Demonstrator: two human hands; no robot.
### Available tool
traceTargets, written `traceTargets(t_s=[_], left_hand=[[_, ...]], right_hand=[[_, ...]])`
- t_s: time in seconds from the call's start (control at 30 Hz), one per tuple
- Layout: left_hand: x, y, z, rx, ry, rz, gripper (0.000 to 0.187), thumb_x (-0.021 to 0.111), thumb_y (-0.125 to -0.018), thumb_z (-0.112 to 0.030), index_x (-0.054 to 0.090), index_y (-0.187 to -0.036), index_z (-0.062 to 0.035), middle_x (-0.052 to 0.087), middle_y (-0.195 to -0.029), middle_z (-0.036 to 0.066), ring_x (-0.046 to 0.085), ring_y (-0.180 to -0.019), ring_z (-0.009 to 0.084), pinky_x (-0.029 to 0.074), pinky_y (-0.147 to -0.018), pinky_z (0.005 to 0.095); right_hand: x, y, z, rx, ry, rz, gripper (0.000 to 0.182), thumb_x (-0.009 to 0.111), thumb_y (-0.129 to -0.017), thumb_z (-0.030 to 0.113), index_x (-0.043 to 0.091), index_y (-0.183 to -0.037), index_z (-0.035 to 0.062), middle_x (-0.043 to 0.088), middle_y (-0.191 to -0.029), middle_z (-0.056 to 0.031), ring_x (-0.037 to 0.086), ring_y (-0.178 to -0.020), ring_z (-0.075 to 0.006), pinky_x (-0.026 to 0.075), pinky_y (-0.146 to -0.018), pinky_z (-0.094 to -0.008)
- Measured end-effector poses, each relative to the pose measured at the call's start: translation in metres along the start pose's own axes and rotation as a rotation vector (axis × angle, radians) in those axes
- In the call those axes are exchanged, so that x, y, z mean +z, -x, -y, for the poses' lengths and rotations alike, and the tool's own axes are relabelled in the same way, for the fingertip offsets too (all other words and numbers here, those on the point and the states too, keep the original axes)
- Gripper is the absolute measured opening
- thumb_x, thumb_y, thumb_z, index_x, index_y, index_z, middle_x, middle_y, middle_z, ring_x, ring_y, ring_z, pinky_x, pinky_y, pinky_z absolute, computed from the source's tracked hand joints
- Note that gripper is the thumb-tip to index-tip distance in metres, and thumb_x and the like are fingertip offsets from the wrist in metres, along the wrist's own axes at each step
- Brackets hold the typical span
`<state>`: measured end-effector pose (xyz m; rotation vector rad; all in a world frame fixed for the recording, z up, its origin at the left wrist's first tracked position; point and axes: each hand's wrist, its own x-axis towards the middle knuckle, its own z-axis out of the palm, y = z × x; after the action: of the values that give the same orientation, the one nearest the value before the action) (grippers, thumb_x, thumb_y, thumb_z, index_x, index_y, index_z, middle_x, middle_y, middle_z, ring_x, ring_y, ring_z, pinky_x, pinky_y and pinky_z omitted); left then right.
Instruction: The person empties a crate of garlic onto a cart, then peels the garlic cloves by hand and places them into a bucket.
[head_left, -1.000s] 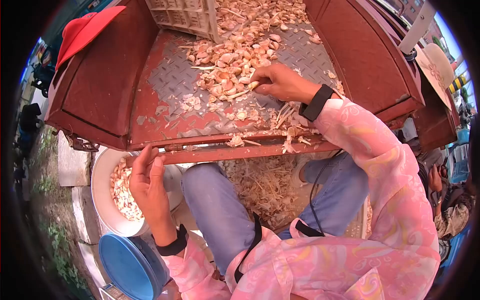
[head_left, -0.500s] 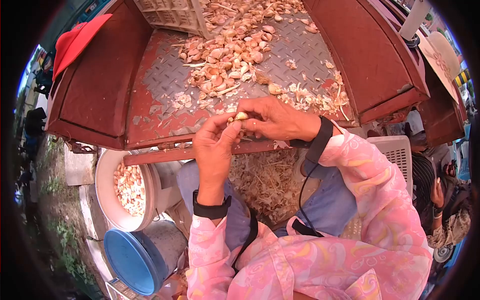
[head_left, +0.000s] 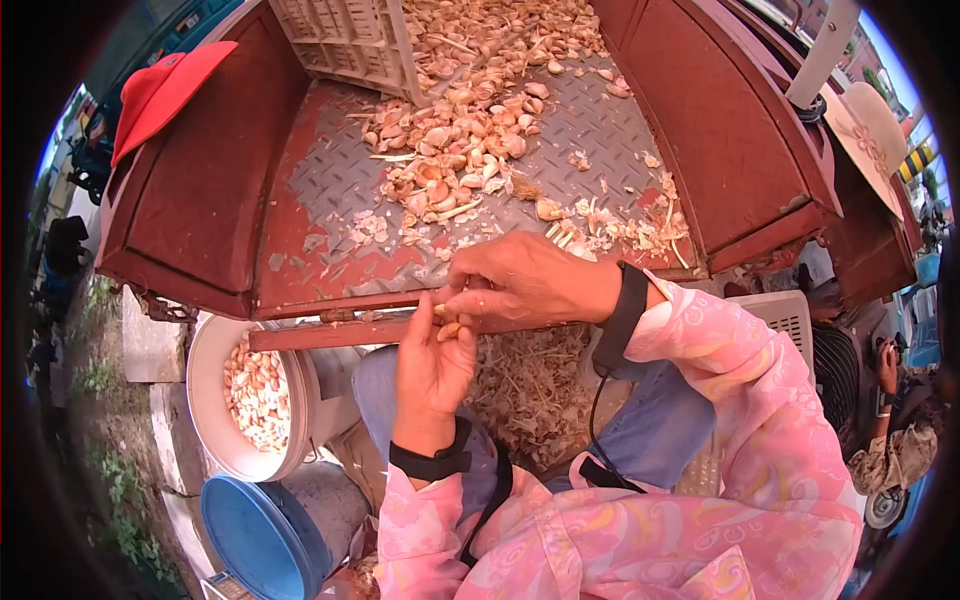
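Note:
Both of my hands meet just over the front edge of the red metal cart bed. My left hand is palm up, its fingers curled around a garlic clove. The fingers of my right hand are bent and pinched together close to the left thumb tip; what they grip is hidden. Ahead of my hands a pile of unpeeled garlic cloves spreads over the diamond-plate bed, with loose skins around it.
Peeled cloves fill part of a white bucket at left, beside a blue-lidded bucket. Skins lie between my knees. A white crate stands on the bed. Red side panels flank it; another person's hand shows at right.
My hands have come down toward me. The left has turned palm up and opened slightly, and the right has shifted a little left and down. The view has moved slightly.

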<state>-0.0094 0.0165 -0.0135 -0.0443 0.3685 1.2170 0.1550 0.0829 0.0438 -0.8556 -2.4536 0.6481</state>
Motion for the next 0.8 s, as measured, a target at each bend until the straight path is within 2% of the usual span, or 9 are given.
traceTargets(t_s=[0.13, 0.2, 0.27, 0.33, 0.43, 0.47, 0.5, 0.6, 0.8], left_hand=[[0.008, 0.024, -0.063, 0.135, 0.026, 0.191, 0.031, 0.045, -0.095, -0.021, 0.053, -0.107, 0.0065, 0.057, -0.092, 0.017, 0.054, -0.070, 0.0142, 0.049, -0.052, 0.0178], [-0.002, 0.047, -0.116, 0.500, -0.253, 0.130, 0.031, 0.044, -0.095, -0.021, 0.053, -0.107, 0.0061, 0.057, -0.093, 0.015, 0.053, -0.068, 0.0116, 0.045, -0.050, 0.0152], [-0.019, 0.075, -0.163, 0.892, -0.712, -0.351, 0.034, 0.047, -0.093, -0.021, 0.050, -0.117, 0.0022, 0.057, -0.099, 0.010, 0.053, -0.080, 0.0114, 0.047, -0.069, 0.0215], [-0.026, 0.092, -0.188, 0.905, -1.041, -0.819, 0.037, 0.048, -0.092, -0.020, 0.048, -0.121, 0.0020, 0.052, -0.118, 0.013, 0.050, -0.106, 0.0166, 0.037, -0.092, 0.0299], [-0.053, 0.095, -0.200, 0.970, -1.159, -0.699, 0.036, 0.052, -0.090, -0.018, 0.050, -0.119, 0.0028, 0.055, -0.114, 0.011, 0.052, -0.103, 0.0149, 0.039, -0.087, 0.0243], [-0.044, 0.089, -0.188, 0.880, -1.200, -0.623, 0.035, 0.053, -0.090, -0.019, 0.052, -0.118, 0.0021, 0.057, -0.109, 0.009, 0.053, -0.098, 0.0141, 0.040, -0.084, 0.0239], [-0.020, 0.077, -0.167, 0.789, -1.231, -0.547, 0.034, 0.054, -0.089, -0.019, 0.053, -0.116, 0.0014, 0.060, -0.104, 0.008, 0.055, -0.094, 0.0133, 0.041, -0.081, 0.0236], [0.030, 0.026, -0.114, 0.631, -1.477, -0.260, 0.029, 0.055, -0.088, -0.020, 0.059, -0.108, 0.0009, 0.062, -0.094, 0.005, 0.057, -0.080, 0.0124, 0.045, -0.071, 0.0245], [0.059, -0.069, -0.047, 0.692, -2.076, 0.058, 0.029, 0.060, -0.081, -0.015, 0.059, -0.104, 0.0020, 0.065, -0.083, 0.014, 0.062, -0.072, 0.0222, 0.048, -0.065, 0.0329]], right_hand=[[-0.011, -0.046, -0.056, 0.083, 0.252, -0.200, 0.013, 0.055, -0.076, 0.009, 0.057, -0.086, 0.0017, 0.058, -0.084, -0.0161, 0.057, -0.082, -0.0340, 0.044, -0.069, -0.0428], [-0.009, -0.058, -0.084, 0.126, 0.349, -0.124, 0.013, 0.055, -0.076, 0.009, 0.057, -0.087, 0.0021, 0.059, -0.083, -0.0162, 0.057, -0.081, -0.0347, 0.044, -0.069, -0.0432], [-0.008, -0.062, -0.092, 0.173, 0.443, -0.046, 0.014, 0.056, -0.075, 0.010, 0.058, -0.087, 0.0024, 0.059, -0.082, -0.0163, 0.057, -0.080, -0.0354, 0.044, -0.069, -0.0437], [-0.004, -0.062, -0.095, 0.146, 0.442, 0.039, 0.020, 0.058, -0.074, 0.010, 0.059, -0.093, 0.0033, 0.059, -0.080, -0.0158, 0.058, -0.079, -0.0344, 0.045, -0.069, -0.0409], [-0.008, -0.053, -0.084, 0.256, 0.108, 0.100, 0.026, 0.060, -0.075, 0.011, 0.059, -0.100, 0.0033, 0.059, -0.077, -0.0134, 0.061, -0.077, -0.0291, 0.047, -0.068, -0.0377], [-0.008, -0.047, -0.078, 0.303, -0.039, 0.042, 0.025, 0.059, -0.079, 0.012, 0.058, -0.103, 0.0037, 0.060, -0.079, -0.0080, 0.061, -0.075, -0.0177, 0.048, -0.065, -0.0301], [-0.008, -0.043, -0.073, 0.304, -0.033, 0.049, 0.025, 0.059, -0.079, 0.012, 0.058, -0.103, 0.0037, 0.060, -0.079, -0.0080, 0.061, -0.075, -0.0177, 0.048, -0.065, -0.0301], [-0.015, -0.031, -0.056, 0.586, -0.784, -0.038, 0.021, 0.056, -0.086, 0.013, 0.055, -0.105, 0.0054, 0.059, -0.087, -0.0013, 0.059, -0.077, -0.0071, 0.049, -0.068, -0.0196], [-0.013, -0.005, -0.044, 0.585, -1.142, -0.224, 0.016, 0.062, -0.084, 0.014, 0.055, -0.095, 0.0054, 0.060, -0.085, -0.0020, 0.061, -0.075, -0.0096, 0.051, -0.066, -0.0213]])
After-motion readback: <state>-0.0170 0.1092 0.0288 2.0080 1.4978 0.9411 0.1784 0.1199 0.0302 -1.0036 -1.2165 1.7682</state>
